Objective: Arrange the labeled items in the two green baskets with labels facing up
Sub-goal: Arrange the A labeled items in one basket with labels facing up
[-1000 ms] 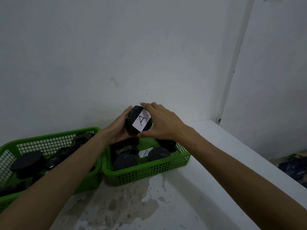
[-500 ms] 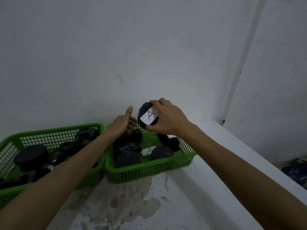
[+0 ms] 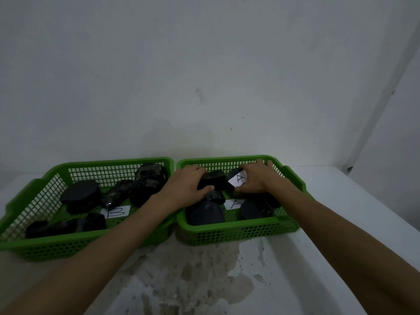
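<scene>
Right green mesh plastic basket (image 3: 238,230) | our right hand (image 3: 259,180) holds the black round thing with white "A" label (image 3: 236,178) at the far side | left hand (image 3: 186,187) grips a black lump (image 3: 213,180) | we should set it flat, label up.

"B" slip (image 3: 115,212) in left basket (image 3: 34,244); two "A" labels (image 3: 237,178) right

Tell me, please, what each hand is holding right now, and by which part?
Right hand grips the round black A-labeled item by its right edge. Left hand clasps a black lump over its left end.
</scene>
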`<action>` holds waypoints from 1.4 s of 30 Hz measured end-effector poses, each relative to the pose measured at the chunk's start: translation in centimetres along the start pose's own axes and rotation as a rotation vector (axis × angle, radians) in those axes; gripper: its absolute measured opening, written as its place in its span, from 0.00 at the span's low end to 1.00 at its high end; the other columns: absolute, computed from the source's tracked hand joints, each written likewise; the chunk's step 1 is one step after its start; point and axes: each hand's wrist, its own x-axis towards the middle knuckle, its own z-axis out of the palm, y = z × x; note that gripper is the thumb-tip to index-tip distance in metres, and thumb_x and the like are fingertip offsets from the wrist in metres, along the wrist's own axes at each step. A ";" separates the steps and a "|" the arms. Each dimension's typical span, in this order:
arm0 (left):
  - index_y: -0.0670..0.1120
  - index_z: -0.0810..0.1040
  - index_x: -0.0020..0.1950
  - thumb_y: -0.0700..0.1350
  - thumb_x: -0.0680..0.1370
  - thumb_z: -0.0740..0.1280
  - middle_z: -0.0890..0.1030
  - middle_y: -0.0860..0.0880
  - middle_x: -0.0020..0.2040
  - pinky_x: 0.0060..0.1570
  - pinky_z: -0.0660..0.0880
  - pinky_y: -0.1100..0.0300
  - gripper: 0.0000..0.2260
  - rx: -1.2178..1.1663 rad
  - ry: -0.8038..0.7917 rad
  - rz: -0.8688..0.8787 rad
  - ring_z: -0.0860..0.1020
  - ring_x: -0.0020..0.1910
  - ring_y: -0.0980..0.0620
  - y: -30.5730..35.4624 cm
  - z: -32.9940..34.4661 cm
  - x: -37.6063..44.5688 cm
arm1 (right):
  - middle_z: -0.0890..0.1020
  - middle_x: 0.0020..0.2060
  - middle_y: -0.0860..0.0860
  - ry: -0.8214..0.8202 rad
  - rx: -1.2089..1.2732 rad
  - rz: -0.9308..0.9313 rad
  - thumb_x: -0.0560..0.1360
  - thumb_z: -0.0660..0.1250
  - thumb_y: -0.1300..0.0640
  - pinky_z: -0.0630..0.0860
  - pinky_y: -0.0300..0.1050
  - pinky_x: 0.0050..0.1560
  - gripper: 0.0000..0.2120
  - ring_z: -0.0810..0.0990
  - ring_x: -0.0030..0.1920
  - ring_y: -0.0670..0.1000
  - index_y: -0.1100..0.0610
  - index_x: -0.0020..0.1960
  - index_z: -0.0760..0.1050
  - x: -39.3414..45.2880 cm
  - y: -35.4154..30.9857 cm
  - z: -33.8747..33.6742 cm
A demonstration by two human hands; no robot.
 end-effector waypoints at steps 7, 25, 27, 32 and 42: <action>0.47 0.73 0.67 0.64 0.77 0.62 0.77 0.48 0.58 0.53 0.72 0.52 0.27 0.021 -0.004 0.027 0.75 0.58 0.46 0.4 0.5 -0.2 | 0.77 0.64 0.59 -0.034 0.024 0.041 0.68 0.66 0.31 0.56 0.66 0.69 0.35 0.66 0.70 0.63 0.55 0.62 0.71 0.1 0.1 0.8; 0.53 0.71 0.70 0.68 0.74 0.62 0.76 0.52 0.61 0.55 0.77 0.48 0.30 -0.174 -0.161 0.127 0.76 0.59 0.51 8.2 0.0 -0.4 | 0.80 0.57 0.52 0.327 0.265 0.059 0.77 0.64 0.46 0.71 0.54 0.58 0.17 0.75 0.61 0.54 0.55 0.62 0.78 -14.1 3.7 -0.6; 0.51 0.71 0.71 0.68 0.74 0.63 0.76 0.50 0.64 0.59 0.75 0.47 0.32 -0.219 -0.253 0.124 0.76 0.61 0.50 9.4 0.0 0.5 | 0.80 0.54 0.52 0.344 0.273 0.045 0.77 0.65 0.47 0.73 0.52 0.55 0.15 0.75 0.59 0.54 0.54 0.60 0.79 -15.4 3.8 -0.1; 0.47 0.69 0.74 0.69 0.72 0.65 0.75 0.47 0.70 0.65 0.72 0.49 0.37 -0.222 -0.427 0.072 0.74 0.66 0.48 11.5 0.5 2.7 | 0.81 0.52 0.53 0.381 0.264 0.036 0.78 0.65 0.48 0.75 0.52 0.52 0.15 0.76 0.56 0.54 0.55 0.60 0.79 -17.3 4.1 0.7; 0.48 0.70 0.73 0.59 0.76 0.67 0.76 0.46 0.67 0.61 0.75 0.49 0.29 -0.058 -0.623 0.013 0.77 0.60 0.47 13.5 1.2 4.7 | 0.81 0.56 0.54 0.393 0.241 0.063 0.79 0.63 0.48 0.73 0.53 0.52 0.17 0.76 0.57 0.57 0.56 0.63 0.77 -18.8 5.6 0.8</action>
